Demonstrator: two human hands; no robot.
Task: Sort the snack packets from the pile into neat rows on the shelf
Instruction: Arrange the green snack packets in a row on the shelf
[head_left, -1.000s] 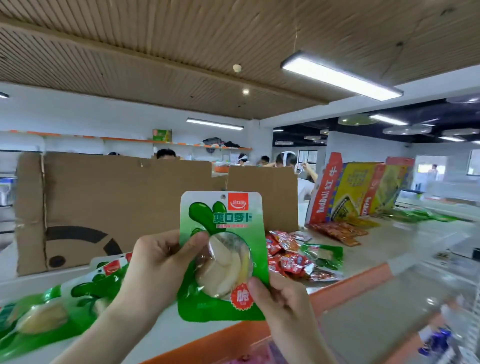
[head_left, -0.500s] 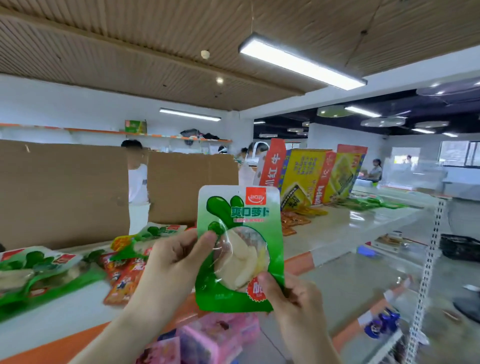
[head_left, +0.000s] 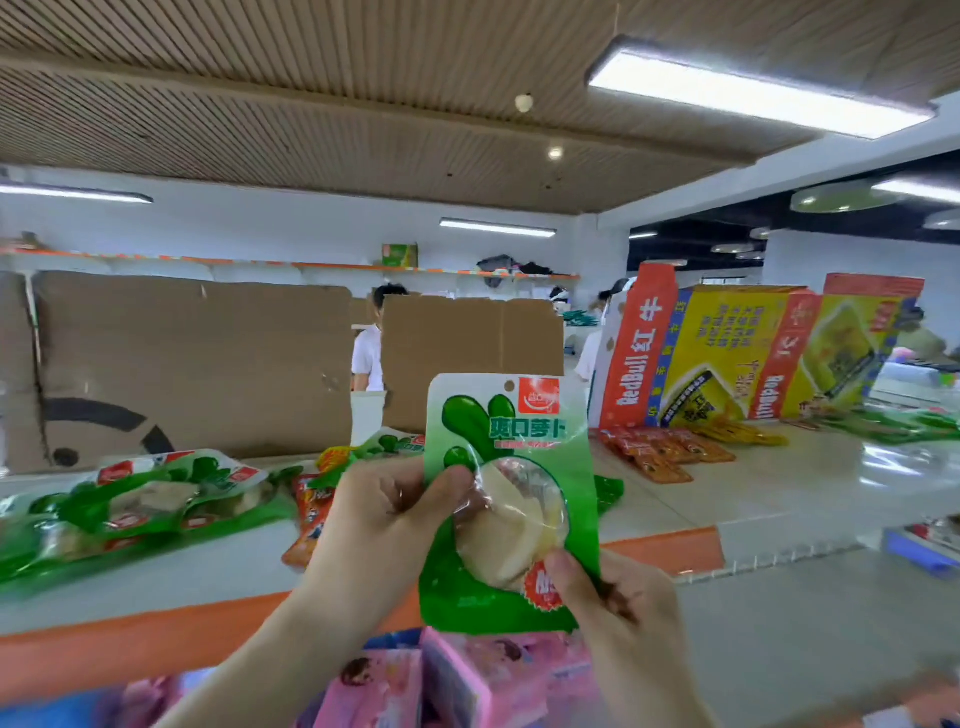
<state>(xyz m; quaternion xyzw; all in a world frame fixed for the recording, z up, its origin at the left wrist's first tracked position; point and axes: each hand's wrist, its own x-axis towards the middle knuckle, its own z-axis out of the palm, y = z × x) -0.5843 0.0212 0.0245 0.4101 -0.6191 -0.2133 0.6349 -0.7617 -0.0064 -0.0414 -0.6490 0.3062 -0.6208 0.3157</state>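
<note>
I hold a green radish snack packet (head_left: 511, 467) upright in front of me, above the white shelf (head_left: 727, 499) with its orange front edge. My left hand (head_left: 384, 514) pinches the packet's left side, thumb on its clear window. My right hand (head_left: 613, 603) pinches the lower right corner. A heap of similar green packets (head_left: 145, 509) lies on the shelf at the left. Red and orange packets (head_left: 311, 514) lie just behind my left hand. More orange packets (head_left: 665, 452) lie in rows further right.
Cardboard sheets (head_left: 197, 364) stand along the back of the shelf. Red and yellow RedBull cartons (head_left: 727, 353) lean at the right rear. Pink boxes (head_left: 467, 686) sit on a lower level below my hands. A person in white (head_left: 369, 353) stands behind the cardboard.
My view has swung back to the left and the packet has shifted slightly within it. Both hands keep the same hold on the packet.
</note>
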